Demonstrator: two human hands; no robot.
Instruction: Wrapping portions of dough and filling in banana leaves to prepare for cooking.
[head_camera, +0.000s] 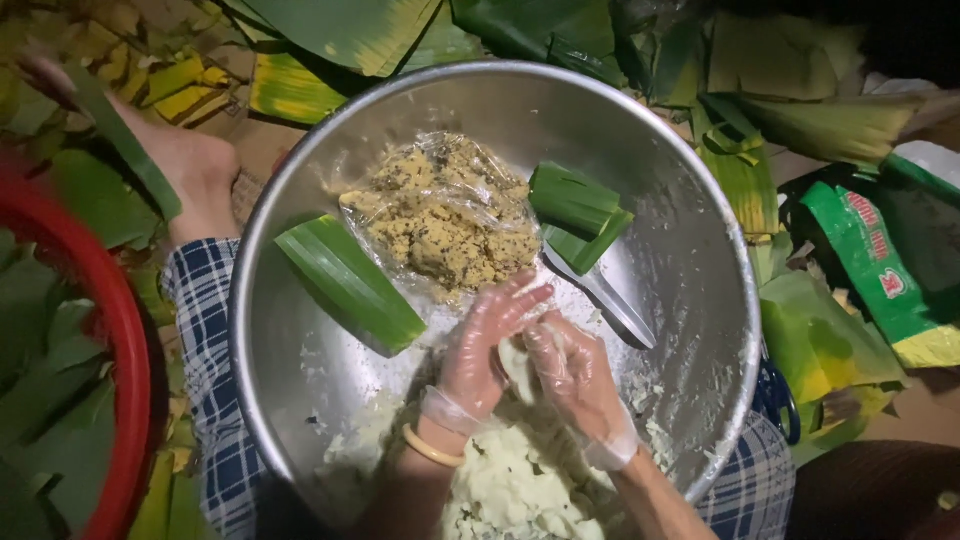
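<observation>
Red basin (118, 330), scattered banana leaves (340, 30)

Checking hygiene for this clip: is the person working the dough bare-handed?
No: both the left hand and the right hand wear thin clear plastic gloves while pinching a piece of pale dough over the metal bowl.

Head camera looking straight down, close in.
I am seeing one view only, hanging near above the steel bowl (690, 250), which is filling the frame's centre; the wearer's forearms are entering from 6 o'clock, with leaves crowding the edges from 9 round to 3.
</observation>
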